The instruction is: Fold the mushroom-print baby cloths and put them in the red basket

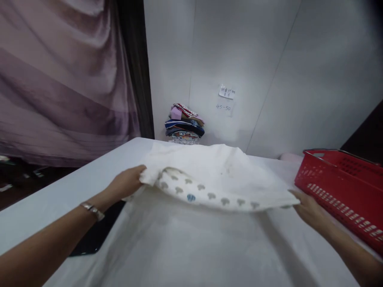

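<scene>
A white garment point(209, 167) is stretched between my two hands over the table. Its far part lies on the tabletop, while the near edge is lifted and curls to show a patterned side of grey cloud-like or mushroom-like shapes and one blue mark. My left hand point(131, 181) pinches the garment at its left corner; a metal band sits on that wrist. At the opposite corner, my right hand point(306, 207) is closed on the cloth, close to the red basket. What kind of garment it is cannot be made out. Some motion blur covers the cloth.
A red plastic basket point(344, 195) stands on the right of the white table point(191, 247). Folded clothes point(184, 123) are stacked against the grey wall, beside paper notes point(226, 92). A dark flat object point(92, 235) lies under my left forearm. A pinkish curtain point(66, 79) hangs left.
</scene>
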`<state>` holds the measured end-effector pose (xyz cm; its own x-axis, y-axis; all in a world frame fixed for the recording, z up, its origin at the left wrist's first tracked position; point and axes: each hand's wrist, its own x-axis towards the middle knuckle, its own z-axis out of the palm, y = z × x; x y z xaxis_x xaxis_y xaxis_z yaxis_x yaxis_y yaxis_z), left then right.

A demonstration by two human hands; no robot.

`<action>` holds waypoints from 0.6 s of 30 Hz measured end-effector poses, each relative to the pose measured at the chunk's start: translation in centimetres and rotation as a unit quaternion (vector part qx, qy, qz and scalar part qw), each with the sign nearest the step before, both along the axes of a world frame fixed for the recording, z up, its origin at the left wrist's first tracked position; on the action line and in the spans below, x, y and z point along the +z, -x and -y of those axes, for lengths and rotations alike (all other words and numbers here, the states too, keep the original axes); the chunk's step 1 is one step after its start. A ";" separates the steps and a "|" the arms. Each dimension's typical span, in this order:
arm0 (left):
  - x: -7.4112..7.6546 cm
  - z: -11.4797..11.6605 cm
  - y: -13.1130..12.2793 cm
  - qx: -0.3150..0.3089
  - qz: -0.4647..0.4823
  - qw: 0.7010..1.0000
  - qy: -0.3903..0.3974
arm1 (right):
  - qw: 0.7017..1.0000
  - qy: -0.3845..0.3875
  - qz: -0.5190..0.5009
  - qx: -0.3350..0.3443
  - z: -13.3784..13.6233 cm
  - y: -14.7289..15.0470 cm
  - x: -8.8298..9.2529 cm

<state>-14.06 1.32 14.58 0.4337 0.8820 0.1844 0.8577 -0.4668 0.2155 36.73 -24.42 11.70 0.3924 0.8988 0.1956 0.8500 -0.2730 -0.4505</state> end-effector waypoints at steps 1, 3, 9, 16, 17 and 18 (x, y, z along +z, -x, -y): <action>-0.8 0.9 0.2 -0.014 0.010 0.999 0.033 | 0.999 0.030 -0.014 0.037 1.1 0.8 -1.1; -2.1 2.8 0.0 -0.048 0.047 0.993 0.092 | 0.991 0.087 -0.026 0.097 2.9 2.7 -2.7; -3.8 10.6 -4.5 -0.187 0.130 0.969 0.090 | 0.978 0.106 -0.070 0.164 4.5 10.7 -2.8; -6.0 18.8 -11.3 -0.352 0.171 0.904 0.172 | 0.973 0.007 -0.071 0.219 1.6 20.9 -1.5; -6.4 19.2 -11.8 -0.340 0.194 0.901 0.188 | 0.975 -0.003 -0.060 0.214 1.3 21.8 -1.6; -6.7 19.4 -12.1 -0.319 0.216 0.899 0.209 | 0.976 -0.013 -0.051 0.211 1.0 22.4 -1.8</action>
<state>-1.93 -18.12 7.86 0.8429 0.5113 0.1676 0.2393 -0.6351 0.7344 14.28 -25.40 9.89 0.0071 0.9798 0.2000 0.8342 0.1045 -0.5415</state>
